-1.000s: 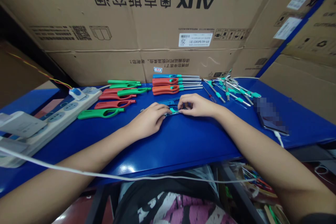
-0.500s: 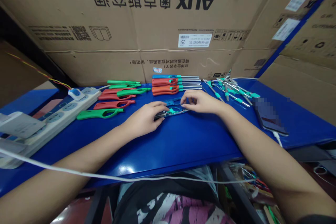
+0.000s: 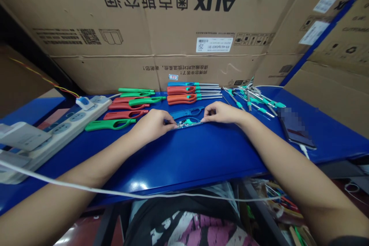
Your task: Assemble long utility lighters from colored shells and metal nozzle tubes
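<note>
Between the hands, low over the blue tabletop (image 3: 173,161), is a blue lighter shell half (image 3: 188,122) with teal and metallic parts inside. My left hand (image 3: 157,123) pinches its left end between thumb and fingers. At the right end, my right hand (image 3: 220,113) has thumb and fingertips closed on the shell's tip. Just behind it lies another blue shell half (image 3: 187,113), its left part partly hidden by my left hand. Beyond that, finished-looking lighters with metal tubes (image 3: 181,99) are stacked in orange, red and blue.
Green and red shells (image 3: 111,124) lie left, beside a white power strip (image 3: 66,125). Metal tubes with teal parts (image 3: 253,98) are piled right, near a phone (image 3: 296,128). A white cable (image 3: 144,195) crosses in front, and cardboard (image 3: 161,27) stands behind.
My left hand has shifted left and no longer covers as much of the blue shells. The dark object at its fingertips is out of sight. My right hand has moved slightly right and down.
</note>
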{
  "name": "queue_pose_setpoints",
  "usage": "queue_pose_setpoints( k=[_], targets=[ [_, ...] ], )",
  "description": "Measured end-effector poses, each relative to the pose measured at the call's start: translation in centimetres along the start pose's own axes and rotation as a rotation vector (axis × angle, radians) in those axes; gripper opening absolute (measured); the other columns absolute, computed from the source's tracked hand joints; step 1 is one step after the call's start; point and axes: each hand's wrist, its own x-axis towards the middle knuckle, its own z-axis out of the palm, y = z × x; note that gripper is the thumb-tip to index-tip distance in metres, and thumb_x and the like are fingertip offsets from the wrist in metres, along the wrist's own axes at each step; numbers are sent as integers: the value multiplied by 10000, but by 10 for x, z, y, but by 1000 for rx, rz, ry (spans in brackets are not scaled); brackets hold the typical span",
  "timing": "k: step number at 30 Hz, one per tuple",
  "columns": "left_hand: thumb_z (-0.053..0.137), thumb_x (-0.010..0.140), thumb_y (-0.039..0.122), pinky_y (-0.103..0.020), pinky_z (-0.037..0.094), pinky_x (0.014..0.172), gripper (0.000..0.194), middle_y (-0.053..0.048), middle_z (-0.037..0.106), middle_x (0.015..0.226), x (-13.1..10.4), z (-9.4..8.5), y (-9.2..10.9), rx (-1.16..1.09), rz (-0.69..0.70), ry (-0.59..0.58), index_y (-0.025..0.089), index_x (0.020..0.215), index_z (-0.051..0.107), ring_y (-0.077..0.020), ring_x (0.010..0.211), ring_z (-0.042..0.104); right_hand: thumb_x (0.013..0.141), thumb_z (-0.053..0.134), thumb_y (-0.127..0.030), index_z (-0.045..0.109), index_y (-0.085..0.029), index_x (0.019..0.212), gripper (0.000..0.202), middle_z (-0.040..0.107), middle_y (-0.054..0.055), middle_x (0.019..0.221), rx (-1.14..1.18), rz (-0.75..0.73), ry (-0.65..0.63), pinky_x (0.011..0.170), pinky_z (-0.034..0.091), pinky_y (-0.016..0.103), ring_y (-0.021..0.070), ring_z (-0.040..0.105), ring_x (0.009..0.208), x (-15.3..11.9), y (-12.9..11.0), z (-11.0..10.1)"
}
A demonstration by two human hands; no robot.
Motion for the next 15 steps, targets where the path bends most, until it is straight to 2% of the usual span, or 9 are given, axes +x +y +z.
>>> queue_pose_setpoints(
  k=[6, 8, 10, 12, 15],
  targets=[
    [672, 847, 250, -272, 499, 699, 127, -33, 774, 915, -1, -1, 3, 33, -19, -22, 220, 847, 795, -195, 793, 694, 777, 727, -410, 690, -143, 738, 272, 603, -3, 625, -10, 38, 7, 557, 343, 256, 108, 472, 572, 2, 4, 1],
    [665, 865, 254, -261, 487, 690, 140, -40, 769, 941, -2, -2, 6, 69, -12, -36, 215, 865, 799, -189, 795, 689, 789, 722, -418, 694, -146, 763, 275, 619, 3, 652, -38, 6, 26, 575, 376, 259, 117, 500, 593, 2, 4, 2],
    [656, 881, 267, -252, 471, 671, 155, -45, 766, 947, -3, -2, 9, 98, -8, -45, 213, 882, 801, -184, 785, 684, 805, 720, -410, 712, -154, 838, 258, 662, 30, 763, -79, -122, 110, 664, 452, 285, 148, 571, 695, 1, 3, 4],
    [649, 890, 271, -248, 462, 664, 166, -49, 765, 942, -4, -2, 10, 112, -2, -45, 209, 896, 802, -181, 774, 681, 837, 704, -377, 731, -176, 992, 254, 685, 76, 979, -123, -315, 204, 860, 495, 359, 198, 621, 922, 1, 0, 8],
    [633, 895, 269, -255, 465, 680, 182, -56, 764, 937, -5, -1, 11, 124, 15, -42, 205, 919, 803, -187, 777, 681, 897, 656, -354, 693, -248, 1231, 353, 581, 112, 1345, -195, -508, 192, 1104, 380, 478, 254, 514, 1267, 1, -7, 18]
  ],
)
